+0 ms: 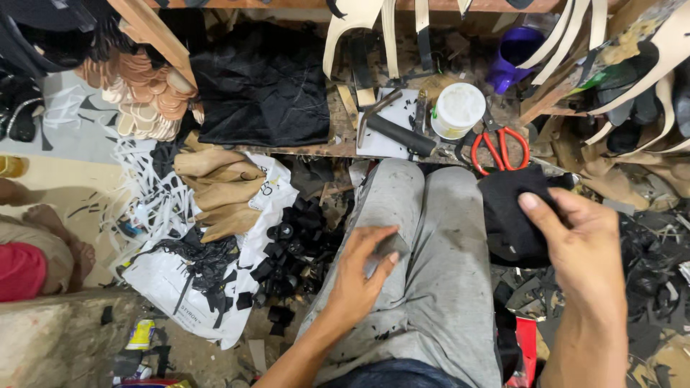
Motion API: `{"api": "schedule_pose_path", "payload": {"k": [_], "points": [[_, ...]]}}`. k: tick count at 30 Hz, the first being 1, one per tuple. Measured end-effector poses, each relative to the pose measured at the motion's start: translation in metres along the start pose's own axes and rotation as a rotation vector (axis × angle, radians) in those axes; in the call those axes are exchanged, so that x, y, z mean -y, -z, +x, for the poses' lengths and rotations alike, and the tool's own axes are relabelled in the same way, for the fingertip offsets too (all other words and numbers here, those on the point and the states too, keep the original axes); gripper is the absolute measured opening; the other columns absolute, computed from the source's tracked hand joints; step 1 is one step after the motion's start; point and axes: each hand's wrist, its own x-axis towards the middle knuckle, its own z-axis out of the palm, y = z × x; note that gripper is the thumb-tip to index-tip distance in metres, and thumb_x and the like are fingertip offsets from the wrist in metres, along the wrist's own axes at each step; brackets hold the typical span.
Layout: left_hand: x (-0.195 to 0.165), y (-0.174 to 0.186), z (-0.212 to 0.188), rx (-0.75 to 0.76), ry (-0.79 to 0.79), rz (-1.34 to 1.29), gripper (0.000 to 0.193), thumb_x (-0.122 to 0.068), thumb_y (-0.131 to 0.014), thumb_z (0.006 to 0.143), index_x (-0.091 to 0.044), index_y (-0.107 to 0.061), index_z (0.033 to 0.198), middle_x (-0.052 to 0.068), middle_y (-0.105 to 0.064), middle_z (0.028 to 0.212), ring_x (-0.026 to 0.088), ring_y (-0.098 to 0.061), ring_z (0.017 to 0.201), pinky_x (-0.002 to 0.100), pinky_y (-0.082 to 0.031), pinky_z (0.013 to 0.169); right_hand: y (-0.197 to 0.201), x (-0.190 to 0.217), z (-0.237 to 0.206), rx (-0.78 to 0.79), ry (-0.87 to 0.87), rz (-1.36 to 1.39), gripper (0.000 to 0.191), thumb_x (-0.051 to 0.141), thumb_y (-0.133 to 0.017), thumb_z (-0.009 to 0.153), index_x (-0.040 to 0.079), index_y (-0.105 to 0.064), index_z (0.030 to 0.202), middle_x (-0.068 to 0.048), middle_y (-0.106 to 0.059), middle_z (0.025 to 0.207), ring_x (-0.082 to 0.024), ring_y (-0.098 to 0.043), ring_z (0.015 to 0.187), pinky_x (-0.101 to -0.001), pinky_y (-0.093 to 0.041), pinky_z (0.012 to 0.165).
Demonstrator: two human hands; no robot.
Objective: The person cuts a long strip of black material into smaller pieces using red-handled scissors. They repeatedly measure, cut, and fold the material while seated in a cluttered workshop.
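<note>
My left hand (359, 276) rests over my left thigh and pinches a small dark grey piece (390, 246) between thumb and fingers. My right hand (578, 241) grips a black sheet of material (507, 215) that lies beside my right knee, thumb on top. My legs in grey, stained trousers (431, 251) fill the middle of the view.
A low wooden bench (345, 136) ahead carries red-handled scissors (499, 147), a white lidded tub (458, 109), a black-handled hammer (392, 129) and black cloth (262, 82). Tan cut pieces (219, 190) and black scraps (287, 251) lie on a white sack left. Another person's bare foot (50, 230) is at far left.
</note>
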Motion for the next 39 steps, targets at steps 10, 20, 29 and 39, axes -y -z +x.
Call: {"api": "schedule_pose_path", "payload": {"k": [10, 20, 29, 39], "points": [[0.011, -0.007, 0.025, -0.083, -0.265, 0.587, 0.057, -0.008, -0.076, 0.082, -0.012, -0.058, 0.136, 0.022, -0.05, 0.132, 0.042, -0.051, 0.116, 0.05, -0.043, 0.099, -0.022, 0.006, 0.011, 0.085, -0.009, -0.125, 0.023, 0.014, -0.075, 0.094, -0.003, -0.076, 0.11, -0.002, -0.074, 0.091, -0.006, -0.06, 0.076, -0.023, -0.049, 0.07], [0.016, -0.008, 0.035, -0.06, -0.256, 0.588, 0.06, -0.005, -0.072, 0.083, -0.01, -0.056, 0.141, 0.018, -0.055, 0.129, 0.04, -0.053, 0.116, 0.048, -0.044, 0.1, -0.033, 0.004, 0.017, 0.114, 0.014, -0.286, 0.025, 0.017, -0.077, 0.091, -0.002, -0.076, 0.107, -0.004, -0.076, 0.088, -0.008, -0.061, 0.077, -0.0254, -0.05, 0.073], [0.017, -0.006, 0.048, -0.094, 0.269, -0.664, 0.054, -0.015, -0.066, 0.095, -0.006, -0.05, 0.146, 0.015, -0.052, 0.135, 0.028, -0.057, 0.117, 0.044, -0.056, 0.095, -0.035, 0.012, 0.015, 0.245, 0.237, -0.293, 0.026, 0.002, -0.073, 0.08, 0.004, -0.079, 0.105, -0.005, -0.075, 0.086, -0.012, -0.066, 0.078, -0.0245, -0.051, 0.075], [0.02, -0.011, 0.049, 0.152, -0.44, 0.667, 0.058, 0.0, -0.068, 0.082, -0.012, -0.059, 0.138, 0.015, -0.056, 0.134, 0.037, -0.052, 0.12, 0.046, -0.043, 0.102, -0.049, 0.009, -0.007, -0.102, 0.834, -0.49, 0.052, -0.012, -0.066, 0.065, 0.008, -0.079, 0.111, -0.011, -0.069, 0.11, -0.022, -0.069, 0.096, -0.0286, -0.055, 0.086]]}}
